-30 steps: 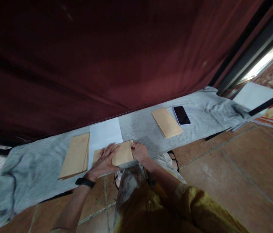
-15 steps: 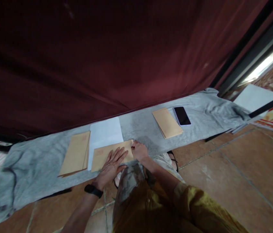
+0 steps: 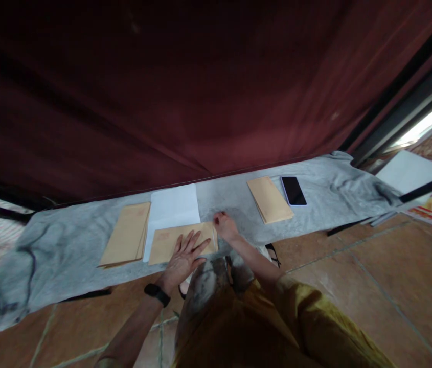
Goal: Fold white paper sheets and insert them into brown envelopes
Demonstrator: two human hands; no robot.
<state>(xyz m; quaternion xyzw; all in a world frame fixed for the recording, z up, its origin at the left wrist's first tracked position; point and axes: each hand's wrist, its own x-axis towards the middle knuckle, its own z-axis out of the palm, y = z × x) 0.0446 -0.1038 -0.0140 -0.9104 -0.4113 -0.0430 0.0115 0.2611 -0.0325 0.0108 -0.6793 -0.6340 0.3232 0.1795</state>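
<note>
A brown envelope (image 3: 165,241) lies on the grey cloth (image 3: 66,250) in front of me. My left hand (image 3: 185,255) rests flat on its near right part, fingers spread; a black band is on that wrist. My right hand (image 3: 224,226) is closed at the envelope's right end, pinching near its flap edge; what the fingertips grip is too small to make out. A white sheet (image 3: 173,207) lies just behind the envelope.
A stack of brown envelopes (image 3: 127,234) lies to the left. Another brown stack (image 3: 269,199) and a dark phone (image 3: 293,190) lie to the right. A dark red curtain (image 3: 162,92) hangs behind the cloth. Tiled floor (image 3: 372,276) spreads to the right.
My left hand slid right along the envelope toward its right end, uncovering the left part. My right hand lifted slightly at the flap end. The view shifted a little.
</note>
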